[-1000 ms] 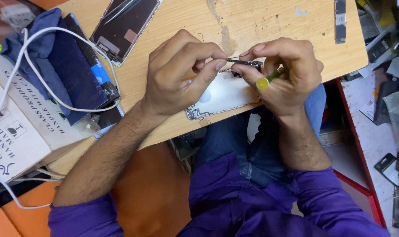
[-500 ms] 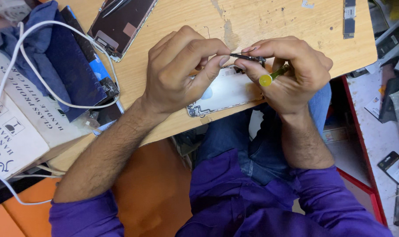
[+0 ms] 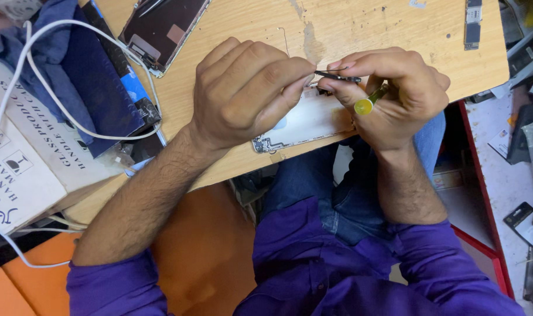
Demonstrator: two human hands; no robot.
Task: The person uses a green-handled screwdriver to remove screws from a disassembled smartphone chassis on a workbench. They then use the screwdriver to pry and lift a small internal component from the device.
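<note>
Both hands meet over a white phone frame lying at the counter edge. The left hand and right hand pinch a thin dark strip, possibly tweezers. The right also clasps a yellow-capped screwdriver.

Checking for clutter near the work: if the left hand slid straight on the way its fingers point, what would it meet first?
The left hand points toward the right hand; it would meet the tweezers pinched between them first, almost immediately.

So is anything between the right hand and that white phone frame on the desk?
Nothing visible. The right hand rests right over the frame's end, pinching a thin dark strip with the left hand. Only a yellow-tipped tool sits in its grip.
</note>
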